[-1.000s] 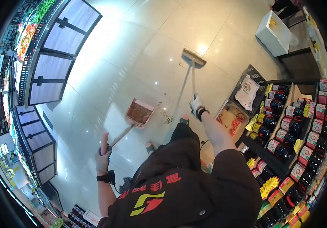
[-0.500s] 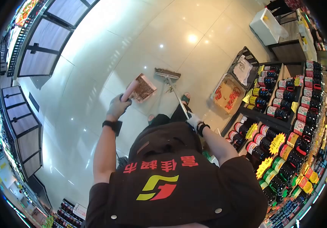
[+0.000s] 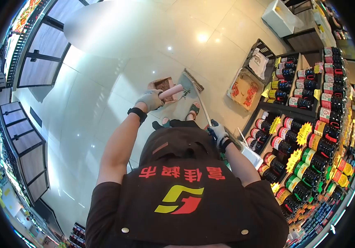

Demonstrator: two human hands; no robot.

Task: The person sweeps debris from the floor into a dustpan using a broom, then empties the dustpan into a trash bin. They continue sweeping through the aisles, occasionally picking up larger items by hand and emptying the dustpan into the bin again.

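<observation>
My left hand (image 3: 150, 99), in a grey glove with a black wrist strap, grips the pink handle of a long-handled dustpan (image 3: 164, 84) whose pan holds brown debris. My right hand (image 3: 218, 132), also gloved, is closed around the thin shaft of a broom (image 3: 194, 84). The broom head lies against the dustpan's mouth on the shiny tiled floor, just ahead of my sandalled feet (image 3: 193, 109). A little debris lies between the pan and the broom head.
Shelves of dark sauce bottles (image 3: 309, 136) with yellow price tags run along the right. A cardboard box (image 3: 245, 89) and a black crate (image 3: 262, 58) sit on the floor beside them. A white box (image 3: 278, 16) stands farther off. Freezer cabinets (image 3: 33, 62) line the left.
The broom head has swept back from far out on the floor to the dustpan's mouth. My left hand has lifted and brought the dustpan handle closer to my body.
</observation>
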